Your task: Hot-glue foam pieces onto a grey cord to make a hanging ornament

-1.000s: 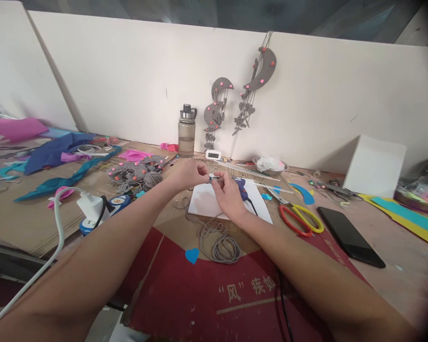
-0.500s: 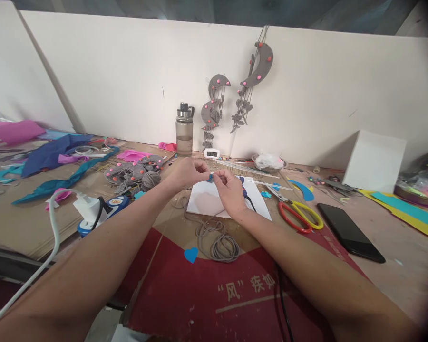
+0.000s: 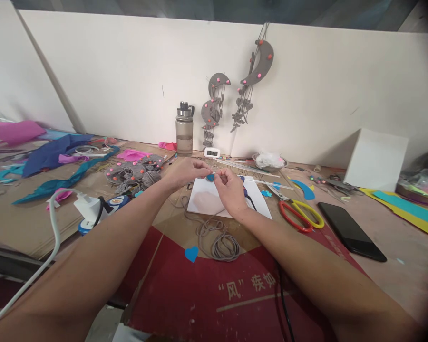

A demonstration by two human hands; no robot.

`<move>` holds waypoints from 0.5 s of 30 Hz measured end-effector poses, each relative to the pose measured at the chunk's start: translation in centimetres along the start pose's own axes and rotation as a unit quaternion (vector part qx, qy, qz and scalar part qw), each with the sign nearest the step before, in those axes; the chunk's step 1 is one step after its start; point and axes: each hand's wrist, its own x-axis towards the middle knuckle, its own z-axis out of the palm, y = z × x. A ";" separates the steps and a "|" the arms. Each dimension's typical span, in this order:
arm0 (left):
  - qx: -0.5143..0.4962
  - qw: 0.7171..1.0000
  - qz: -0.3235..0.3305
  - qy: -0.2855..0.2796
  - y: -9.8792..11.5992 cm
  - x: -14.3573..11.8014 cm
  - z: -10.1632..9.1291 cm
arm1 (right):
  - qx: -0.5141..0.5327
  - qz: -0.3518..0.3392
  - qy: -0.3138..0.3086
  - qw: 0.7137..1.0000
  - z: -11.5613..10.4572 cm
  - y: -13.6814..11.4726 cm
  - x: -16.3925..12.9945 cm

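Observation:
A small blue felt piece [image 3: 210,177] is pinched at the fingertips of both hands, above a white sheet [image 3: 203,202]; its exact outline is partly covered. My left hand [image 3: 187,173] comes in from the left, thumb and forefinger closed at the piece. From the right, my right hand [image 3: 230,190] meets it with fingers curled and pressed together. Grey cord [image 3: 225,247] lies coiled below the sheet, one strand running up under the hands. Beside the coil rests a blue felt heart [image 3: 191,254]. Partly hidden behind my right hand is a glue gun [image 3: 245,192] with a black cable.
Scissors [image 3: 299,216] with red and yellow handles and a black phone [image 3: 351,232] lie to the right. A water bottle [image 3: 184,130] stands at the back near a small digital clock [image 3: 212,152]. Left are a power strip [image 3: 117,203] and decorated grey yarn [image 3: 133,173].
The blue piece has turned and shows more of its flat face below the fingertips. Both hands stay almost in place, with the left fingers slightly straighter.

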 end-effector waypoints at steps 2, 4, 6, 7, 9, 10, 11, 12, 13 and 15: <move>-0.004 1.000 0.002 -0.011 -0.1 0.1 0.1 | -0.005 -0.003 0.001 1.000 0.0 0.1 0.0; -0.004 1.000 0.005 -0.013 -0.1 0.1 0.2 | -0.009 -0.009 0.004 1.000 0.1 0.2 -0.1; -0.005 1.000 0.009 -0.015 0.0 0.1 0.2 | -0.017 -0.015 0.006 1.000 0.1 0.2 -0.1; -0.005 1.000 0.010 -0.016 0.1 0.1 0.3 | -0.021 -0.016 0.007 1.000 0.1 0.2 -0.1; -0.004 1.000 0.014 -0.011 0.1 0.1 0.4 | -0.029 -0.019 0.005 0.999 0.0 0.2 -0.1; -0.001 1.000 0.016 -0.006 0.0 0.1 0.4 | -0.031 -0.021 0.001 0.999 -0.1 0.1 -0.1; 0.002 1.000 0.017 0.002 -0.1 0.2 0.5 | -0.033 -0.022 -0.003 0.999 -0.1 0.0 -0.2; 0.007 1.000 0.019 0.012 -0.2 0.2 0.5 | -0.035 -0.024 -0.008 0.999 -0.2 -0.1 -0.2; 0.013 0.999 0.022 0.023 -0.3 0.2 0.5 | -0.037 -0.026 -0.012 0.999 -0.2 -0.2 -0.3; 0.032 0.998 0.028 0.046 -0.6 0.3 0.5 | -0.040 -0.033 -0.020 0.998 -0.3 -0.4 -0.4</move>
